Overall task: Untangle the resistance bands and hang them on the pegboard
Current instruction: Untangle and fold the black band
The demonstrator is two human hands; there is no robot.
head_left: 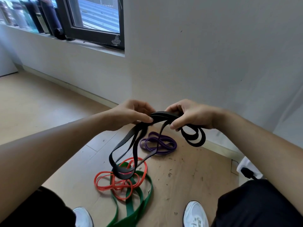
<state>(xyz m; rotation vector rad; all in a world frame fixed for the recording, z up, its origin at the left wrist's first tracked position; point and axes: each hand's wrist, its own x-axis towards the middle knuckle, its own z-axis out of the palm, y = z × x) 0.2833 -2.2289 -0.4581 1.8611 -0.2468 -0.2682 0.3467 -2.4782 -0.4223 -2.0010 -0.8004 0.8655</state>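
Untangling step. Left hand (131, 114) and right hand (188, 116) both pinched black band (124, 145) at chest height, loops dangling over red band (105, 179) and green band (131, 208) on floor. Next: likely work loops apart. Pegboard not visible.

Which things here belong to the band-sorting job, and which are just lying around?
Job: black band in left hand and right hand; purple band, red band, green band on floor.
Lying about: bottles on windowsill; black plug at right.
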